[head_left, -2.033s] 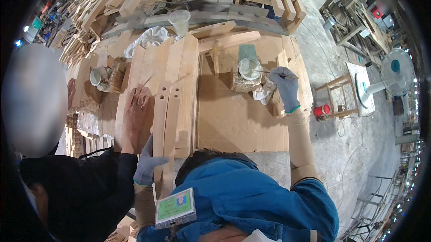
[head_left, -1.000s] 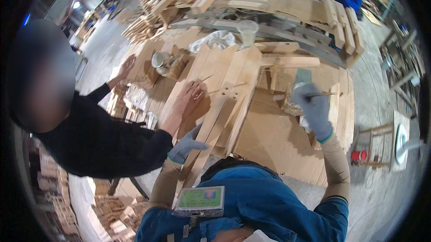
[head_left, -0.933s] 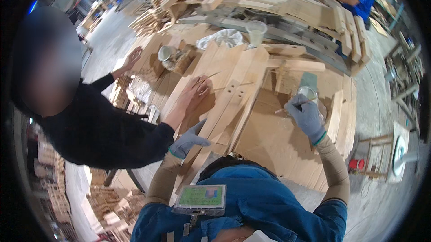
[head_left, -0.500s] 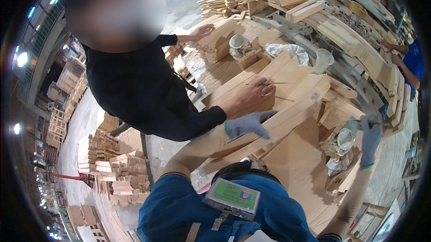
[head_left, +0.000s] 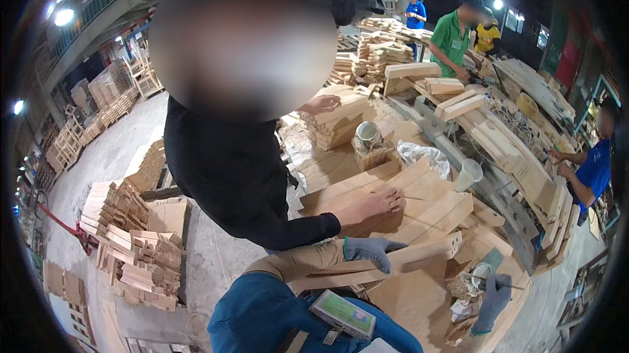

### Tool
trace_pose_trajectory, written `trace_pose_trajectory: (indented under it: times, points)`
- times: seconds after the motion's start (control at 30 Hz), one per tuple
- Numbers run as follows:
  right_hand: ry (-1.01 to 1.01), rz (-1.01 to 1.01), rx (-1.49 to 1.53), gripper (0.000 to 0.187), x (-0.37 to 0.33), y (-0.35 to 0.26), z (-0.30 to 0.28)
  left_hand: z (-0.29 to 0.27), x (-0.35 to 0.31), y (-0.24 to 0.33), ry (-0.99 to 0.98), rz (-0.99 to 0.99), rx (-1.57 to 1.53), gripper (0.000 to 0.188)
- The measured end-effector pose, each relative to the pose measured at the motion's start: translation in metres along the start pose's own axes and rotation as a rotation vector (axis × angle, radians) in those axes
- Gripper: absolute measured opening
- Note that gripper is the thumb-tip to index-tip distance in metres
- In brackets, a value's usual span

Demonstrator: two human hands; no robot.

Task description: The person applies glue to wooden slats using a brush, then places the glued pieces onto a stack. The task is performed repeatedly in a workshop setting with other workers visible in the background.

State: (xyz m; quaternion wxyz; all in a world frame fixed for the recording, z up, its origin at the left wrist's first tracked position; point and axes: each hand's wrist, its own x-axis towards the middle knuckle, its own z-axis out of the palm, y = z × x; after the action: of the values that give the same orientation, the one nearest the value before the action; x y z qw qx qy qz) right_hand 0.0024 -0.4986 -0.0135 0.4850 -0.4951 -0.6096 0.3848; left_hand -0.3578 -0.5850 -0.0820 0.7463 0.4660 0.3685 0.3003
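In a grey glove, my left hand [head_left: 371,251] is open, thumb and fingers apart, beside a long pale board [head_left: 426,251] with small holes near its end. My right hand [head_left: 496,299], also gloved in grey, is closed round a thin stick [head_left: 519,286] beside a white cup [head_left: 483,273]. The cup sits in a rough, crusted wooden holder [head_left: 460,283]. Across from me a co-worker in black leans in; that person's bare hand [head_left: 382,205] holds another thin stick over several boards [head_left: 419,186] lying side by side.
Farther back stand a second white cup [head_left: 368,132] in a holder, a crumpled plastic bag [head_left: 424,156] and a clear plastic cup [head_left: 468,175]. A metal rail [head_left: 438,131] crosses behind them. Wood stacks [head_left: 141,254] fill the left floor. Other people work at the far right.
The view has tilted up and shifted, bringing more people at the back into sight. My right hand has moved closer to the near white cup. My left hand stays beside the long board.
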Motion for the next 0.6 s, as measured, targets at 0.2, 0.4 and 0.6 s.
trace_pose_trajectory:
  times: [0.2, 0.4, 0.6]
  points:
    - [0.069, -0.011, 0.044, 0.011, -0.028, -0.003, 0.0, 0.004, -0.006, 0.0, 0.048, 0.044, 0.047, 0.101]
    - [0.017, 0.016, 0.057, 0.012, -0.037, 0.029, -0.006, 0.006, 0.002, 0.004, 0.045, 0.042, 0.102, 0.104]
    - [0.594, -0.125, 0.008, 0.034, -0.048, 0.002, -0.003, 0.022, 0.008, 0.026, -0.039, 0.167, 0.035, 0.107]
